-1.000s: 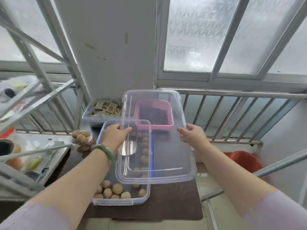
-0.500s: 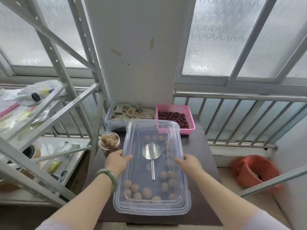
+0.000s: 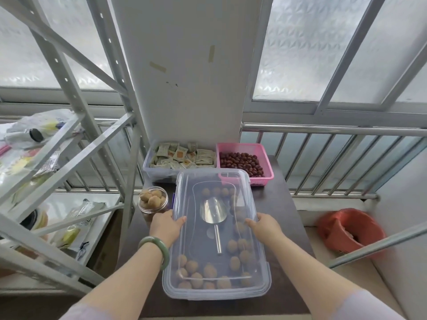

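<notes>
The clear lid point(image 3: 196, 241) lies on the clear box point(image 3: 217, 295), which runs down the middle of the dark surface point(image 3: 284, 227) almost to its near edge. Whether the lid is pressed fully home cannot be told. Its plastic blurs what is inside: a metal scoop point(image 3: 212, 212) with its handle pointing to the near edge, and brown round fruits point(image 3: 196, 277), which are clearest at the near end and hazy at the far end.

The left hand point(image 3: 167, 225) grips the lid's left long edge with the thumb laid on top. Its other fingers go over the side and are out of sight. The right hand point(image 3: 263, 225) holds the right long edge the same way, fingers also hidden. A green bangle point(image 3: 154, 250) sits on the left wrist. Both sleeves are cut off by the bottom of the view.

A jar point(image 3: 153, 202) of the same brown fruits stands at the surface's left edge, just beside the box; the left hand covers its lower part. Along the far edge, against a white pillar point(image 3: 191, 65), stands a grey tub point(image 3: 157, 174) of small sachets whose print is too small to read. A pink basket point(image 3: 268, 162) of dark red fruits sits at the far right corner, and the lid's far corner overlaps it. A metal rack point(image 3: 69, 144) crosses the left side and screens bags on its shelves. A red bucket point(image 3: 346, 229) sits on the floor to the right.
</notes>
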Available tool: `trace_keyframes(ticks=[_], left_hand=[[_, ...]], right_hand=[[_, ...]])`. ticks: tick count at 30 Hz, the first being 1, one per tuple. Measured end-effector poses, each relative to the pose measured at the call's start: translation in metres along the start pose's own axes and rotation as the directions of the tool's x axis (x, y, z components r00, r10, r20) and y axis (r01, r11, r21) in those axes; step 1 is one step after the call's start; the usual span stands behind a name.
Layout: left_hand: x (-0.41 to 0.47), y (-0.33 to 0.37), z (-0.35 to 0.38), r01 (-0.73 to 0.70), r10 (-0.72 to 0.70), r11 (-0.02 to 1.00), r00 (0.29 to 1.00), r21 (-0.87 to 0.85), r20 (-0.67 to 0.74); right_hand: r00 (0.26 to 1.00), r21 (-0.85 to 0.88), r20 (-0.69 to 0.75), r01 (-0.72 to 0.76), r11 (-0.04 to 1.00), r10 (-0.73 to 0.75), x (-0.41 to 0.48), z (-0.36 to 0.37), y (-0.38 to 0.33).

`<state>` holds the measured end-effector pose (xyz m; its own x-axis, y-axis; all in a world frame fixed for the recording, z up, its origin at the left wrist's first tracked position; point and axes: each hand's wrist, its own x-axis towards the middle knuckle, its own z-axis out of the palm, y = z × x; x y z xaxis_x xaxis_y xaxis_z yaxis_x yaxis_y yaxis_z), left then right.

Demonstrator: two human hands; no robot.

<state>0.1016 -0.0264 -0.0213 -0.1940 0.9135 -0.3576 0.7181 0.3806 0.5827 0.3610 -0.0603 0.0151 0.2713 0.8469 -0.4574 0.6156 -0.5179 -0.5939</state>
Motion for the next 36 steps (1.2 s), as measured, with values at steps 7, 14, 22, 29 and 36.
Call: trace_keyframes(ticks=[7, 14, 22, 29, 36], left_hand=[[0.000, 0.001, -0.006, -0.027, 0.028, 0.999, 0.999, 0.019, -0.038], [0.001, 0.003, -0.009, -0.044, 0.045, 0.998, 0.999, -0.053, 0.005], [-0.008, 0.008, -0.006, 0.026, -0.027, 0.995, 1.000, -0.101, 0.000], [-0.025, 0.022, 0.017, -0.012, 0.015, 0.981, 1.000, -0.196, 0.016], [-0.026, 0.026, 0.022, 0.271, -0.254, 0.959, 0.953, -0.087, 0.165]], right_hand=[[0.998, -0.055, -0.053, 0.034, 0.998, -0.037, -0.007, 0.005, -0.002], [0.997, 0.042, -0.024, -0.067, 0.997, 0.068, -0.005, 0.000, -0.011], [0.997, 0.089, -0.029, -0.070, 0.994, 0.073, -0.001, 0.003, -0.002], [0.991, 0.118, -0.053, -0.113, 0.987, 0.120, 0.004, -0.022, 0.025], [0.961, 0.293, 0.129, -0.271, 0.917, 0.243, 0.006, -0.024, 0.035]])
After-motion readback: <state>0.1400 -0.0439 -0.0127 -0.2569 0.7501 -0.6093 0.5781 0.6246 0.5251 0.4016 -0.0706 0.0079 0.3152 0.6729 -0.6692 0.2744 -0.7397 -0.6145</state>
